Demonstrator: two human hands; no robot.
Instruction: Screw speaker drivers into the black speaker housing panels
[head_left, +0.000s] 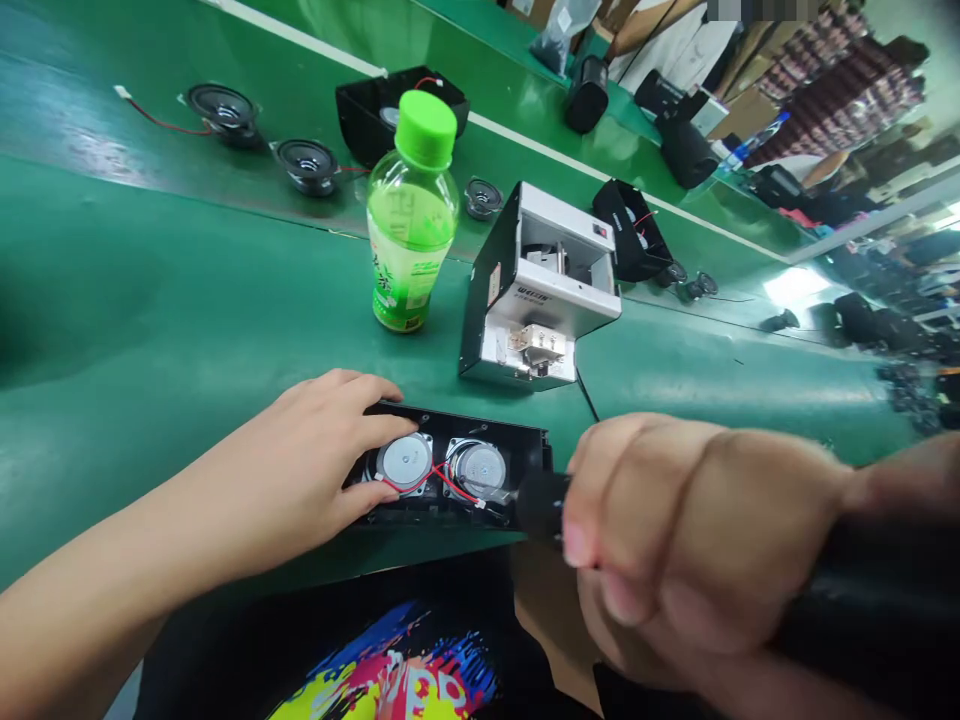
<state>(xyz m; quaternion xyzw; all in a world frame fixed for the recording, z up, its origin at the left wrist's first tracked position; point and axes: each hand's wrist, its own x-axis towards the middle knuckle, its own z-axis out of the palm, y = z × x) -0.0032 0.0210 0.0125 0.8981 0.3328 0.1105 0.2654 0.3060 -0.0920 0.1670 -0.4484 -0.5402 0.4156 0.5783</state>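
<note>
Head view: the black speaker housing [529,455] lies on the green worktop [247,310], its left end pinched between the thumb and fingers of the left hand [337,450]; off its right end, the right hand [690,520] is wrapped around a black screwdriver [541,504].

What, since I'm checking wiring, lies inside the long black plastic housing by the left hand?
The long black plastic housing holds two round silver-backed speakers and red wires with a white plug. The left hand partly covers one end; anything beneath the speakers is hidden.
</note>
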